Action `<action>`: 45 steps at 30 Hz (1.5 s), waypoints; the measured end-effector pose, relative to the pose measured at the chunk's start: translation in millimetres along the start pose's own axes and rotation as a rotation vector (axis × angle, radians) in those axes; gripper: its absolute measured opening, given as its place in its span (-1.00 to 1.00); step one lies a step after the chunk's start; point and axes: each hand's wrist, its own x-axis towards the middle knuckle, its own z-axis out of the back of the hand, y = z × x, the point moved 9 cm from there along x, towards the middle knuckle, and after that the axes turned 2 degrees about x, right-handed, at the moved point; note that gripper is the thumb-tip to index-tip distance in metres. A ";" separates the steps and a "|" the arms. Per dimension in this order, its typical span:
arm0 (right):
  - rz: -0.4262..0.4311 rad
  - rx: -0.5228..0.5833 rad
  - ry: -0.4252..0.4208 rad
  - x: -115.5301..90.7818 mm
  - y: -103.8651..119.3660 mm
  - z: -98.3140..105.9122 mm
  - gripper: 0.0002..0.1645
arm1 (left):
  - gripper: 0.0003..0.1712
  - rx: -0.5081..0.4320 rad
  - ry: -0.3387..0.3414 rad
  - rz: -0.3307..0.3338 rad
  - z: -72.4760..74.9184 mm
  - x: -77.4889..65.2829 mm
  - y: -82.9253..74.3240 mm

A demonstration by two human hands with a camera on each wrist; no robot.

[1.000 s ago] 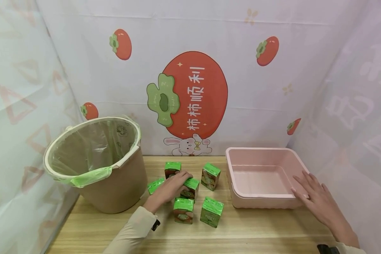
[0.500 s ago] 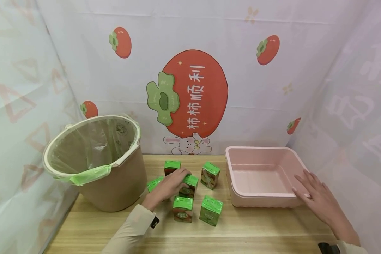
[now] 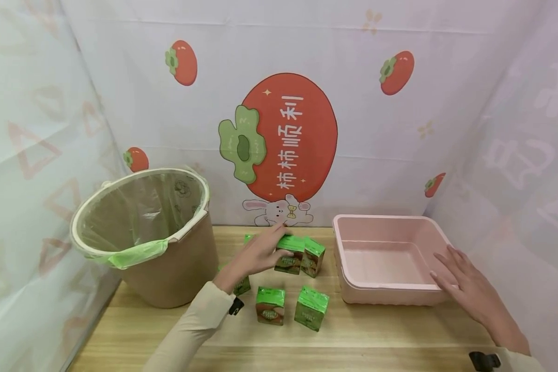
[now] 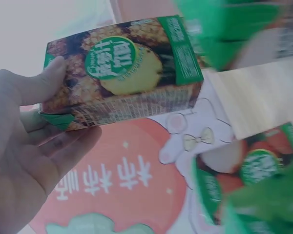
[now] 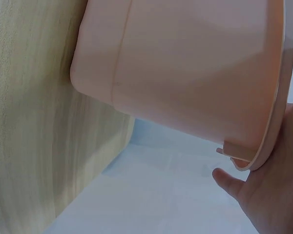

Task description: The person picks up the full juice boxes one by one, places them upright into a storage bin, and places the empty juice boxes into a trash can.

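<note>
Nearest on the desk (image 3: 353,351): two green-topped cartons (image 3: 270,307). Toward the right edge, our right hand (image 3: 467,289) rests, fingers spread, on a pink basin (image 3: 386,295). Nearer the back edge, our left hand (image 3: 256,253) pinches a pineapple carton (image 3: 289,257); swinging rightward could topple the neighbouring carton (image 3: 313,257).

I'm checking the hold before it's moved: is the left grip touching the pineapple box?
Touching. The left wrist view shows the left grip clasping one end of the pineapple box, its thumb pressed against the printed front.
</note>
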 end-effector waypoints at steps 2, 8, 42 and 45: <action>-0.010 -0.001 0.002 -0.2 -1.1 0.5 -0.25 | -0.53 -0.018 -0.001 0.008 4.7 9.4 -3.8; 0.010 -0.012 0.001 0.0 -2.5 0.5 -0.25 | -0.53 -0.061 0.016 0.023 11.9 39.1 -18.0; 0.085 -0.059 -0.023 -3.4 -2.7 -2.8 -0.24 | -0.57 -0.026 0.014 0.038 -55.5 153.6 -105.1; 0.084 -0.059 -0.028 -2.9 -1.8 -3.1 -0.25 | -0.56 -0.064 0.037 0.067 -65.4 152.2 -103.1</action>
